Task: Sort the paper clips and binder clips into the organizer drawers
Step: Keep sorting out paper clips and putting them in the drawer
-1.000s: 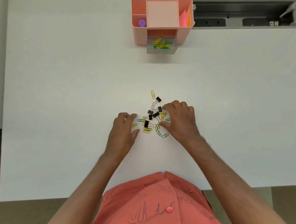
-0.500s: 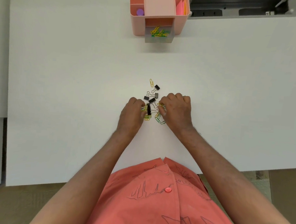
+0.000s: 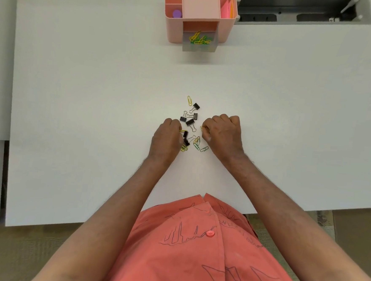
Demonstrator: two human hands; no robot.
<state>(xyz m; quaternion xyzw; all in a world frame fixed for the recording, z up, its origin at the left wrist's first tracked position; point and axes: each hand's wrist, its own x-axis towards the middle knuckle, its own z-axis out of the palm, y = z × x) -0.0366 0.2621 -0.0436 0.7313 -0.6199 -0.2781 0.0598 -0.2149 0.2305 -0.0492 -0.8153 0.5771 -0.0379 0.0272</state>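
Observation:
A small pile of yellow and green paper clips (image 3: 198, 144) and black binder clips (image 3: 189, 121) lies mid-table. My left hand (image 3: 166, 137) rests at the pile's left edge, fingers pinched on a yellow paper clip. At the pile's right edge, my right hand (image 3: 223, 132) is curled, its fingertips closed on yellow paper clips. One yellow paper clip (image 3: 189, 100) lies apart at the far end of the pile. The pink organizer (image 3: 172, 29) stands at the far edge, its clear drawer (image 3: 199, 45) pulled out with several yellow and green paper clips inside.
The organizer's top compartments hold a purple round item (image 3: 177, 13) and pink and orange sticky notes (image 3: 227, 8). A grey cable tray slot (image 3: 298, 14) lies to its right. The white table (image 3: 74, 88) ends near my torso.
Both hands closed in on the pile and pinched clips; my left hand moved right to the pile's edge. The camera tilted, so the organizer sits higher in view.

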